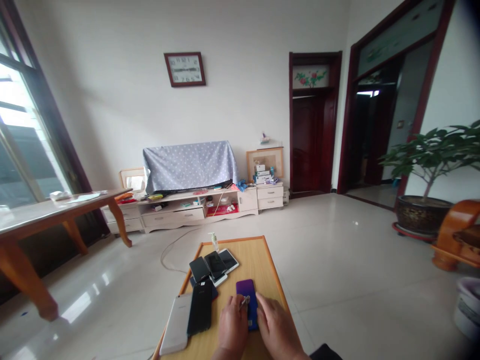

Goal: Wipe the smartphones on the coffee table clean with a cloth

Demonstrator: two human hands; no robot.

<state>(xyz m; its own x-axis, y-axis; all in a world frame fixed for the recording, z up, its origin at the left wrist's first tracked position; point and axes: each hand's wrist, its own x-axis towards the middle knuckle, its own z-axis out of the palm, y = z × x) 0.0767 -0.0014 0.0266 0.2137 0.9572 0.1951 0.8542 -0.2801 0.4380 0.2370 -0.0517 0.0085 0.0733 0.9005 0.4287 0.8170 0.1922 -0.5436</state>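
Toward the near end of the counter (258,262), we are noting a purple-blue phone (245,287) lying flat between both hands. Our left hand (231,322) is covering part of its left edge and pinching a small silvery item (246,301) over its surface. Our right hand (276,322) is keeping its fingers at the phone's right edge; whether it is gripping, we cannot tell. Left of both hands, a black phone (200,309) is lying beside a pale tablet-like device (176,325), with overlapping dark-screened devices (215,265) sitting beyond, near a pump bottle (214,242).
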